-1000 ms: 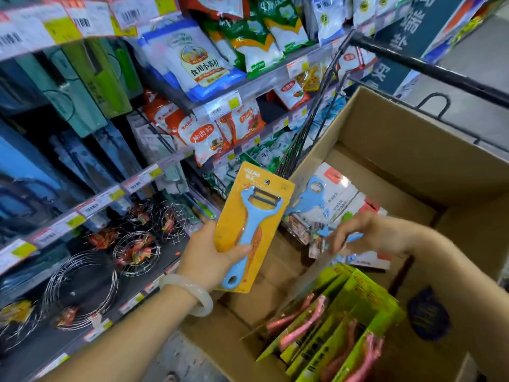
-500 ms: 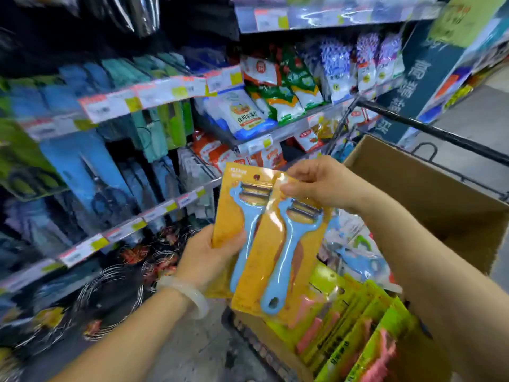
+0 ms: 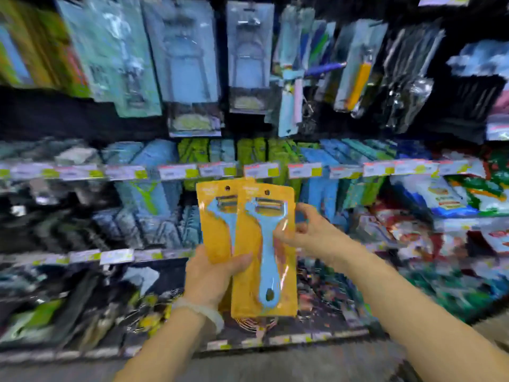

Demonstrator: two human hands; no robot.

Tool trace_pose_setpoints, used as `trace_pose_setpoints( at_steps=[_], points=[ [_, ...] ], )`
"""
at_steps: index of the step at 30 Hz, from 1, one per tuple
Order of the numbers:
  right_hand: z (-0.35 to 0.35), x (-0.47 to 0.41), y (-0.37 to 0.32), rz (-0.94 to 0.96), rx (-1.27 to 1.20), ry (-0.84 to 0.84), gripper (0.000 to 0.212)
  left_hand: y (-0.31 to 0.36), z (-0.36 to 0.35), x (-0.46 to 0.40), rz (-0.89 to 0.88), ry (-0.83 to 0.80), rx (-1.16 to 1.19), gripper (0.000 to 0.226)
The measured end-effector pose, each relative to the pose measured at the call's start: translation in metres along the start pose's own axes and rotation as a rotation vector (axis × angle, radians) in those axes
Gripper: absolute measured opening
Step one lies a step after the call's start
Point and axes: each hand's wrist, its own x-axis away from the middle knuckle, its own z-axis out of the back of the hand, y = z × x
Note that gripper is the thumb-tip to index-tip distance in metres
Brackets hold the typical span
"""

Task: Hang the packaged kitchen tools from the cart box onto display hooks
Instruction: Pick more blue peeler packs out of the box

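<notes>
The left hand point(image 3: 213, 274) is closed around the lower part of two orange-carded peeler packs, thumb laid across their fronts; a pale bangle point(image 3: 205, 312) sits on its wrist. The right hand point(image 3: 305, 232) is at the right edge of the front peeler pack point(image 3: 265, 244), fingers loosely curled with the thumb touching the card edge; whether it truly grips the card I cannot tell, as the view is blurred. The front pack overlaps the rear peeler pack point(image 3: 216, 216), which shows to its left; both stand upright, each carrying a light blue peeler and a hang hole at the top. Both are held up in front of the display shelving; a row of price tags point(image 3: 261, 170) runs just above their tops; hanging carded kitchen tools point(image 3: 249, 53) fill the racks higher up, and bagged goods point(image 3: 446, 197) lie on shelves to the right.
</notes>
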Motion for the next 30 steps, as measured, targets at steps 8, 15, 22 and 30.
trace_pose_setpoints(
  at_steps=[8,15,22,30],
  points=[
    [-0.252,-0.028,-0.072,0.200,-0.131,-0.276,0.046,0.071,0.216,0.011,-0.203,0.449,0.080,0.040],
    [-0.374,-0.078,-0.149,0.320,-0.160,-0.472,0.052,0.117,0.352,-0.005,-0.215,0.536,0.171,0.071],
    [-0.451,-0.174,-0.236,0.469,-0.217,-0.422,0.052,0.197,0.452,-0.089,-0.309,0.591,0.153,0.068],
    [-0.485,-0.272,-0.335,0.632,-0.202,-0.183,0.075,0.281,0.506,-0.177,-0.426,0.520,0.065,0.022]
  ],
)
